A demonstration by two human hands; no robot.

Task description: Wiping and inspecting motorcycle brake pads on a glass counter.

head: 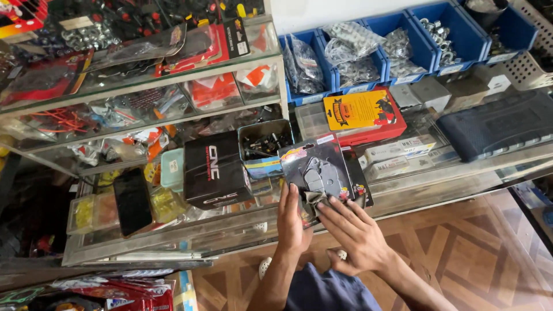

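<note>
I hold a dark blister pack [317,167] with grey metal pads under clear plastic, tilted upright above a glass counter [403,190]. My left hand [291,222] grips its lower left edge from behind. My right hand [351,230] has fingers spread across the torn bottom corner of the pack. Both forearms come up from the bottom of the view.
A black box [214,170] and a tin of small parts [264,141] stand just left of the pack. A black phone [132,201] lies on the glass further left. Blue bins [415,40] of bagged hardware line the back; a yellow and red package [363,112] and a dark case [498,124] sit right.
</note>
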